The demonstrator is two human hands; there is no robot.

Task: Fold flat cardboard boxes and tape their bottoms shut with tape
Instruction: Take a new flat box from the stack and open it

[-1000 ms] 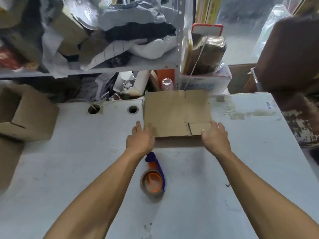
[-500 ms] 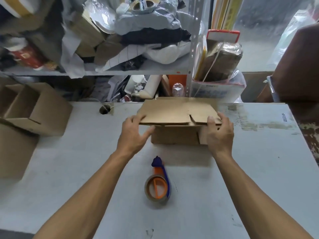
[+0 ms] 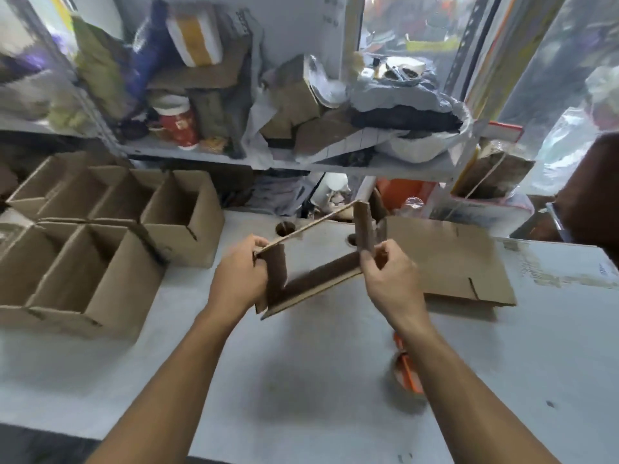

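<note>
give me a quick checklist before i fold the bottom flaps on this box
1. Both hands on the box: ok. Left hand pinches the near-left corner, right hand the far-right wall of the box.
2. Box opened into a tube: ok, the table shows through it.
3. Corners squared: cannot tell, blurred.
4. Tape dispenser in reach: ok, on the table beside the right forearm, partly hidden.
5. Room to set the box down: ok, bare table in front; the flat cardboard lies to the right, the finished boxes to the left.
6. Flaps free: cannot tell.
</note>
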